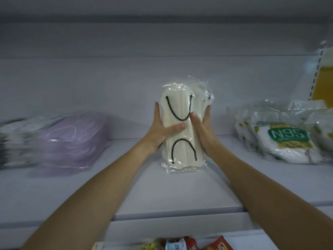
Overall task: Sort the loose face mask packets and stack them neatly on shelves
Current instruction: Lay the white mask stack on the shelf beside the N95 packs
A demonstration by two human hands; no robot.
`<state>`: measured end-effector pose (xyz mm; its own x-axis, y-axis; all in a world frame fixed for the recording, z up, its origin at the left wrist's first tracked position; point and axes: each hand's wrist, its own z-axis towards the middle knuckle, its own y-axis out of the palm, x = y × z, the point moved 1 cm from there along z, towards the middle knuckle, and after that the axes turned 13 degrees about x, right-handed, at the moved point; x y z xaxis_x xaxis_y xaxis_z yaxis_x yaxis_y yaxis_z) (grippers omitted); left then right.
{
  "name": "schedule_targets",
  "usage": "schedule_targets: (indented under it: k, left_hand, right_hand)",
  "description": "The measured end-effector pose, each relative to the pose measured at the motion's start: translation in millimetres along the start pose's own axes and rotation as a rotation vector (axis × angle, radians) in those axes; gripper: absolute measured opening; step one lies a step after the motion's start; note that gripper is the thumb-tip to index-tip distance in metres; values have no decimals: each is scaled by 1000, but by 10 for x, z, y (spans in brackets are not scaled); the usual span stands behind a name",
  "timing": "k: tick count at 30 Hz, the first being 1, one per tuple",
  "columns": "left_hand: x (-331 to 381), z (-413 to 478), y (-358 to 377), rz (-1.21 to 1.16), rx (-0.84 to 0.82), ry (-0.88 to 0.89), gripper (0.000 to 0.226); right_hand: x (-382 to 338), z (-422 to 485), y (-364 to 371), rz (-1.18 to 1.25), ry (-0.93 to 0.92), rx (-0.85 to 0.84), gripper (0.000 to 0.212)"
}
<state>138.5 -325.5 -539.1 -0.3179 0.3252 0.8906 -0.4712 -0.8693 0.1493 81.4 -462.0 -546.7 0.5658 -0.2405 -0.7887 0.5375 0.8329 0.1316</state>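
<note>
Holding a bundle of cream mask packets (182,141) upright between both hands, over the middle of a white shelf (162,195). Gripping its left edge with the left hand (158,130) — running the fingers up along the side and behind, laying the thumb flat across the front just under the upper black ear loop. Gripping its right edge with the right hand (204,127) in the same manner, pressing the thumb against the front near the centre fold and passing the fingers up the side and round the back. Showing two black ear loops through the clear wrap, one curving down near the top and one arching up near the bottom. Reaching in with both bare forearms from the lower corners of the view. Holding the bundle's lower edge close to the shelf surface — impossible to tell whether touching or just above.

Working between a blurred stack of purple mask packets (72,141), well to the left on the same shelf, and a heap of clear-wrapped white N95 packets (284,139), well to the right, green label reading upside down. Glimpsing a darker grey stack (10,141) just beside the purple one at the frame edge, something yellow (322,82) behind the N95 heap, too blurred to name, and red and yellow packets (198,245) below the shelf front.
</note>
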Motion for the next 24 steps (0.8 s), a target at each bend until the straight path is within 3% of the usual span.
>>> schedule_targets:
  k: [9, 14, 16, 18, 20, 22, 24]
  left_hand:
    - [212, 108, 296, -147, -65, 52, 78]
    - [71, 315, 753, -160, -119, -73, 56]
    - [-99, 339, 876, -85, -63, -209, 68]
    - [-308, 311, 847, 8, 162, -369, 121]
    - [-511, 278, 701, 259, 388, -448, 143]
    - [-555, 345, 524, 491, 496, -388, 144]
    - [-519, 465, 365, 618, 473, -158, 144]
  right_hand:
    - [-242, 327, -231, -78, -33, -5, 84]
    - [-559, 893, -612, -418, -200, -117, 82]
    - [-518, 1080, -735, -672, -220, -188, 87]
    - [-255, 1130, -778, -905, -244, -296, 89]
    - [124, 1097, -749, -1088, -266, -469, 90]
    - [367, 1090, -734, -1178, -259, -516, 91]
    - [391, 1158, -735, -1179, -231, -521, 98]
